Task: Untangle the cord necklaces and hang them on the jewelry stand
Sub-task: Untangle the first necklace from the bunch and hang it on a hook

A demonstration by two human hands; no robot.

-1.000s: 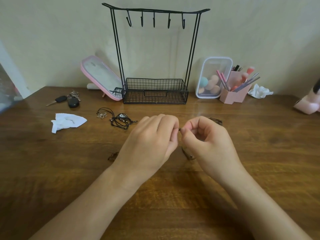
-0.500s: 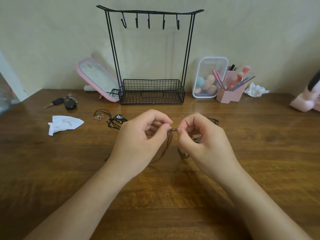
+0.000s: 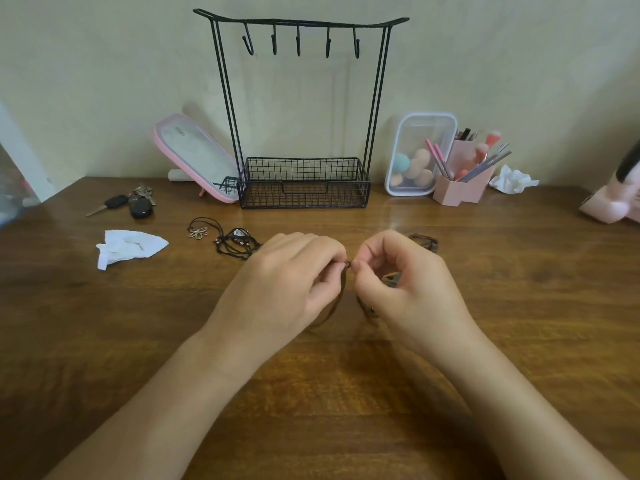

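My left hand (image 3: 284,285) and my right hand (image 3: 405,285) meet over the middle of the wooden table (image 3: 519,306). Both pinch the top of a brown cord necklace (image 3: 337,299), whose strands hang down between the hands to the table. A tangle of black cord necklaces (image 3: 235,242) with a flower pendant lies to the left of my left hand. Another piece of brown cord (image 3: 424,240) lies just beyond my right hand. The black wire jewelry stand (image 3: 301,109) stands at the back centre, its several hooks bare.
A pink-framed mirror (image 3: 197,157) leans left of the stand. Keys (image 3: 128,204) and a white tissue (image 3: 128,245) lie at the left. A clear box of sponges (image 3: 415,157), a pink brush holder (image 3: 464,181), a crumpled tissue (image 3: 512,180) and a pink object (image 3: 613,206) sit at the right.
Both hands have lifted the brown cord slightly and keep pinching it between fingertips; its strands now hang visibly between them. The view has tilted down a little.
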